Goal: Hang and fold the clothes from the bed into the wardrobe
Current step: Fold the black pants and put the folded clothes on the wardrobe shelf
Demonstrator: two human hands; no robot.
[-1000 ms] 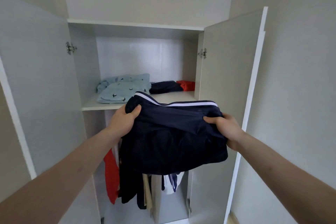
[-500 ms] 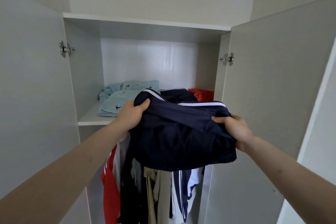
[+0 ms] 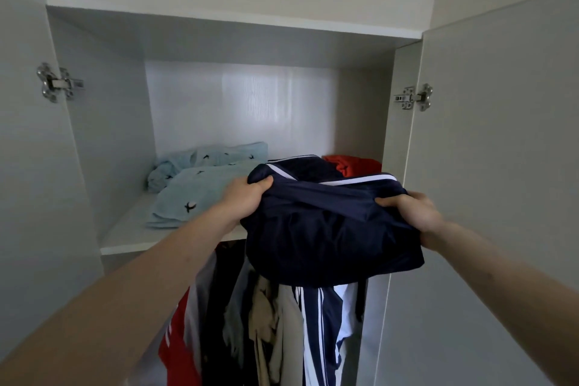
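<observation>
Head: navy garment (image 3: 329, 229) btwn left hand (image 3: 242, 199), right hand (image 3: 413, 216)

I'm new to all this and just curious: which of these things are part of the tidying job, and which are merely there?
Part of the job:
- folded navy garment, gripped by left hand and right hand
- wardrobe shelf
- folded light-blue clothes
- hanging clothes

Merely there:
- door hinges

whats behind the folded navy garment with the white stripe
Behind the folded navy white-striped garment held by both hands: another dark navy garment and a crumpled red-orange cloth on the white shelf. Most of the dark one is hidden.
</observation>
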